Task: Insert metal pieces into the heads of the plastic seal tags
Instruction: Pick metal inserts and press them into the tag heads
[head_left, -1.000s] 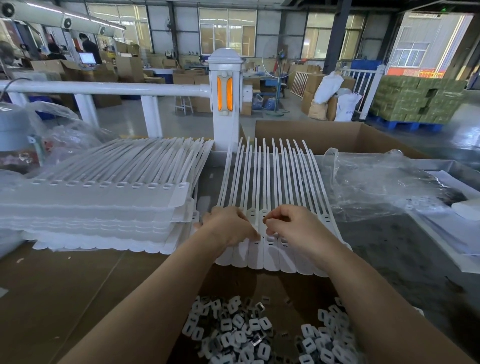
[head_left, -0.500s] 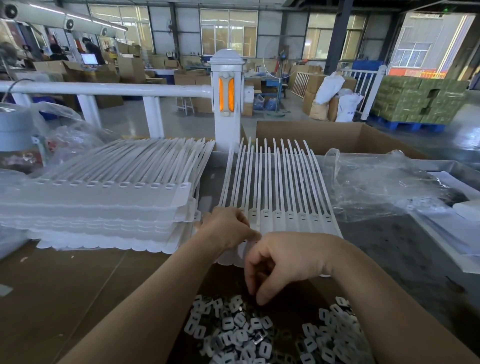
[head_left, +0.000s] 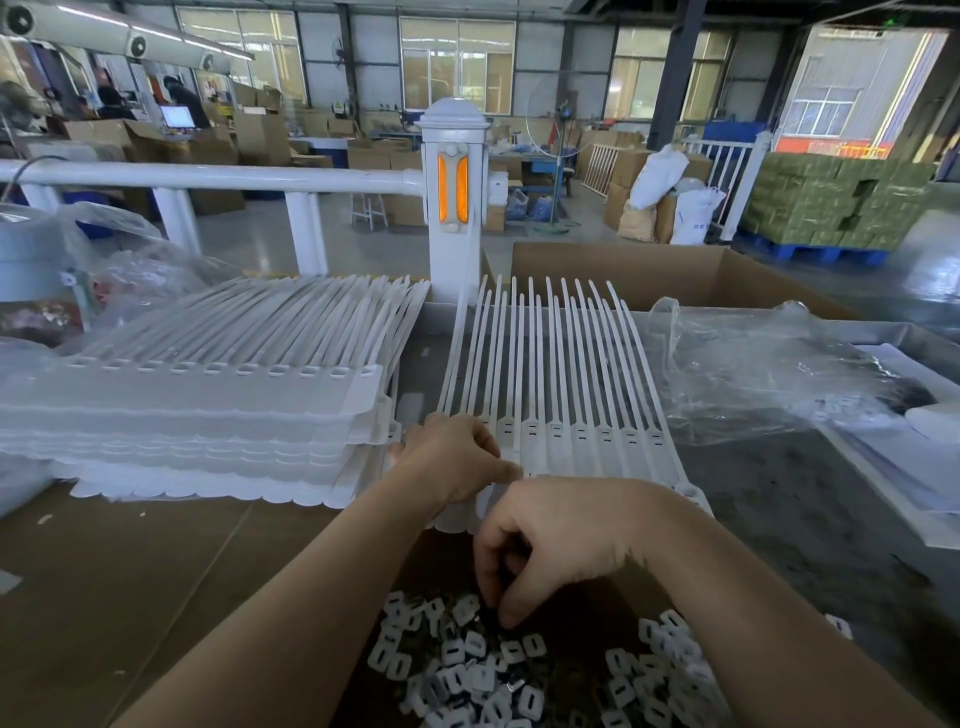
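A joined strip of white plastic seal tags (head_left: 582, 395) lies flat in front of me, tails pointing away and heads (head_left: 605, 436) in a row near my hands. My left hand (head_left: 452, 457) rests on the strip's left heads, fingers curled over them. My right hand (head_left: 550, 540) hangs over the pile of small pieces (head_left: 467, 670) near the bottom edge, fingertips bent down into it. Whether it pinches a piece is hidden by the fingers.
A tall stack of more white tag strips (head_left: 208, 405) sits to the left on brown cardboard (head_left: 130, 571). Crumpled clear plastic bags (head_left: 753, 374) lie to the right. An open cardboard box (head_left: 675, 275) and a white railing post (head_left: 454, 202) stand behind.
My right hand has left the tag heads and come back toward me, down to the pile of small pieces. My left hand has stayed on the strip.
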